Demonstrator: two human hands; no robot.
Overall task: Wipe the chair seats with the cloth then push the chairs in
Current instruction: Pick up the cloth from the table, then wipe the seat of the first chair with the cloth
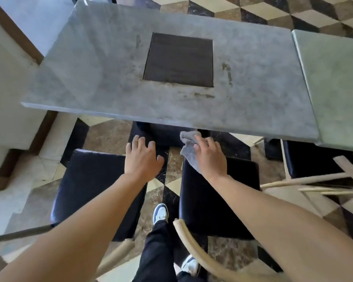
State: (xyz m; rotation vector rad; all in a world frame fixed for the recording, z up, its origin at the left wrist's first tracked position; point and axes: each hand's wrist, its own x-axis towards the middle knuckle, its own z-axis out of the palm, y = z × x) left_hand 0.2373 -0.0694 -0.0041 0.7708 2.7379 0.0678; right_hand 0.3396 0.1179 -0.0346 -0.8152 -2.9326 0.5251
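Note:
Two chairs with black padded seats stand pulled out in front of me, the left seat (90, 186) and the right seat (218, 200), each with a curved pale wooden backrest at the near edge. My right hand (210, 157) holds a grey cloth (189, 147) over the far left corner of the right seat, close to the table's front edge. My left hand (142, 157) hovers with fingers spread over the far right corner of the left seat and holds nothing.
A grey stone table (110, 78) with a dark square inset spans the view ahead. A second table (338, 82) adjoins at right, with a third black-seated chair (314, 159) under it. My legs and shoes stand between the two chairs on a patterned tile floor.

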